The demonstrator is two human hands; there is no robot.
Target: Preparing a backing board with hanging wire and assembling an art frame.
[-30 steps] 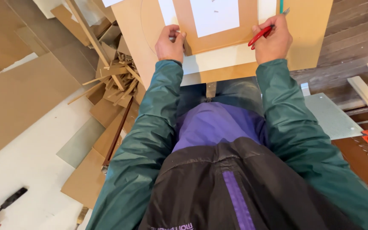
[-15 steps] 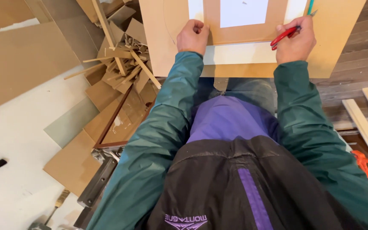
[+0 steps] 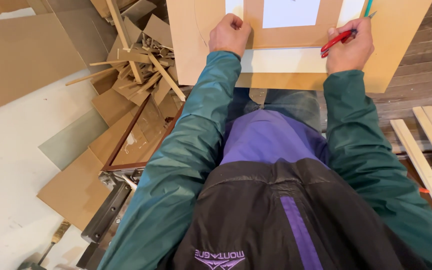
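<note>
A tan board point(image 3: 196, 55) lies in front of me with a brown frame-shaped mat point(image 3: 283, 37) and white sheets point(image 3: 281, 60) on it. My left hand point(image 3: 230, 34) is closed in a fist and presses on the lower left corner of the mat. My right hand point(image 3: 350, 46) rests at the mat's lower right and grips a red-handled tool point(image 3: 337, 41) together with a green pencil point(image 3: 368, 9). Both arms wear dark green sleeves.
A heap of cardboard offcuts and thin wooden strips point(image 3: 136, 65) lies on the floor at the left. A dark wooden picture frame point(image 3: 126, 145) leans below it. Pale wooden slats point(image 3: 426, 150) lie at the right on plank flooring. A chisel-like tool point(image 3: 51, 242) sits lower left.
The view has shifted, so the board and hands sit higher and further right in the picture. Both hands keep their places on the mat.
</note>
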